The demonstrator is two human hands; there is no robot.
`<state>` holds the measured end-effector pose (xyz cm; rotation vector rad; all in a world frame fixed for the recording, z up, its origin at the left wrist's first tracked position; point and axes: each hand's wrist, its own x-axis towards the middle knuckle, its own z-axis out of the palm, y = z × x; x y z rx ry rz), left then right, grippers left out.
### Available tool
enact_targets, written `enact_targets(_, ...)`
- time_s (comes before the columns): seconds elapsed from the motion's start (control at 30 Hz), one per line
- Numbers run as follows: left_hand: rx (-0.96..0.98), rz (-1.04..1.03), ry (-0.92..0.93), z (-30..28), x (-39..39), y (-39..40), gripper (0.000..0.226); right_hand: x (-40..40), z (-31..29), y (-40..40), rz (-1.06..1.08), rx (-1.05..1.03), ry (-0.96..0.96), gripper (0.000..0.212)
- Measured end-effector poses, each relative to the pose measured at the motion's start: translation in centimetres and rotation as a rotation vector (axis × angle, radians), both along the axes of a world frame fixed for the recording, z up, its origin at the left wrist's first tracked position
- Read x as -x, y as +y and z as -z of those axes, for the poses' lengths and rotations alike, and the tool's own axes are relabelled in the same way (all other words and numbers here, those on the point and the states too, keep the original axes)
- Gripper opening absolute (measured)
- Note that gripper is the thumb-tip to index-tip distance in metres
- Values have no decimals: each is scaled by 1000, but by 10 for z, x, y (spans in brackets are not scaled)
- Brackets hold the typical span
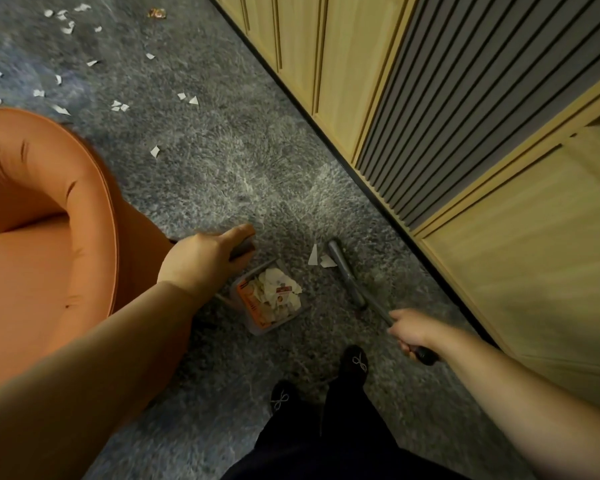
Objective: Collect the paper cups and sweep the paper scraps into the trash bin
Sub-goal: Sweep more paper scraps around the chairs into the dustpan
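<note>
Left hand (201,258) gripping dustpan (267,299) of paper scraps (278,292), right hand (411,332) holding broom (347,275)

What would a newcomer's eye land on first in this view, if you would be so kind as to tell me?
Most likely the two hands at the centre: the left hand grips the dustpan handle, the pan already heaped with paper scraps, while the right hand holds the broom beside two loose scraps on the grey carpet. Next, the big orange chair at left, and white scraps scattered over the carpet at upper left.
</note>
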<state>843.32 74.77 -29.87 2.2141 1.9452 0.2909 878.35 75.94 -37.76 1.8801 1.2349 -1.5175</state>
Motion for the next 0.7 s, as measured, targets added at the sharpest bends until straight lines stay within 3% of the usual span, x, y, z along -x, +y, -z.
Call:
enact_targets(0.37, -35, -3, 23, 7, 2, -7, 46, 37, -14, -41, -147, 5, 38, 55)
enact_targets(0.53, -22, -6, 33, 9, 1, -9, 46, 55, -26, -58, -252, 57, 133, 37)
enact_targets(0.7, -22, -20, 29, 9, 2, -12, 46, 60, -30, -66, -226, 109, 163, 47)
